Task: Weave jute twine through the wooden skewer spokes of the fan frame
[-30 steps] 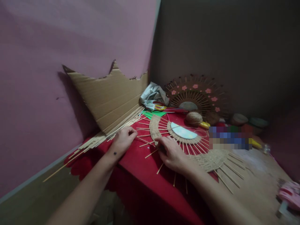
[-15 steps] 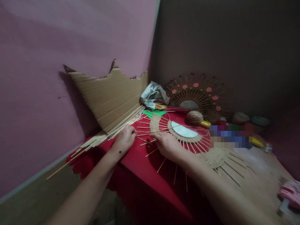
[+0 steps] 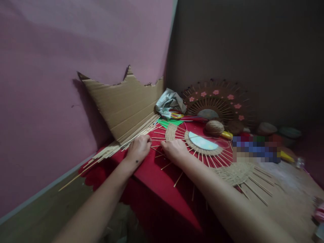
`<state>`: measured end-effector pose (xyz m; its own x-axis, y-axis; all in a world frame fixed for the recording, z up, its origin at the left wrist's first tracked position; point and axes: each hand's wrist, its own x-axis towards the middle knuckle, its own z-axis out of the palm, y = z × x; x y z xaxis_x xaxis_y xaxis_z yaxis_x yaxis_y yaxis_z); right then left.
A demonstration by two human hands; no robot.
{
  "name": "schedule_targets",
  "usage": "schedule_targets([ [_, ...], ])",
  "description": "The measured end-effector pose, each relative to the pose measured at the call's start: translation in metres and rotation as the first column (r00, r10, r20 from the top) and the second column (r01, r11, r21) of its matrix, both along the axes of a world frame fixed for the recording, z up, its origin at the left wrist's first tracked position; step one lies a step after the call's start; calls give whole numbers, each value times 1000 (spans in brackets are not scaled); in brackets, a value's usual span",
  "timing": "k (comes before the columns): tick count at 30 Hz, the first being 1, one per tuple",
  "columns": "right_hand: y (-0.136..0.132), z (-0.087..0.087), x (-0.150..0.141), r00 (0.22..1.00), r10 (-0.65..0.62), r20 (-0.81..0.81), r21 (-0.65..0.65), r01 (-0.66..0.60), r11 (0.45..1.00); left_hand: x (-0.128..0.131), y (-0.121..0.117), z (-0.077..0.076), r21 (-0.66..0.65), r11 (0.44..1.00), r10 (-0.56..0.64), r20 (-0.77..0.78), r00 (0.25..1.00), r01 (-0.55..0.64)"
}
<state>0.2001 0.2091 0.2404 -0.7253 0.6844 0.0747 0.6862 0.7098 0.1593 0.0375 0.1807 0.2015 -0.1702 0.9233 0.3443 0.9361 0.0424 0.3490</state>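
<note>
A half-round woven fan (image 3: 233, 173) of thin sticks and twine lies on the red cloth, with a pale blue half-disc (image 3: 204, 140) at its centre. My right hand (image 3: 175, 151) is closed on the fan's near-left side, its fingertips at a stick just below the woven band (image 3: 171, 132). To its left, my left hand (image 3: 139, 147) is closed beside the outer stick tips; its fingertips are turned away, hiding what they hold. A strand of twine crosses the half-disc, and a twine ball (image 3: 214, 127) sits behind.
Loose sticks (image 3: 101, 154) lie along the table's left edge below a cut cardboard sheet (image 3: 126, 108). Behind are a crumpled grey cloth (image 3: 170, 101), green sheets (image 3: 170, 123) and a fan with pink flowers (image 3: 216, 98). A yellow-handled item (image 3: 226, 135) lies by the ball.
The whole view has shifted, so things appear farther right. My right hand has drawn slightly nearer my left hand, off the woven band. Both hands stay closed.
</note>
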Motion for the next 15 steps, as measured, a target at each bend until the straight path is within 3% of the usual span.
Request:
schedule_targets([
  [7, 0, 4, 2, 998, 61, 30, 13, -62, 998, -6, 3, 7, -20, 999, -40, 8, 999, 40],
  [15, -16, 8, 12, 993, 101, 55, 15, -102, 995, 10, 26, 28, 16, 945, -327, -16, 945, 327],
])
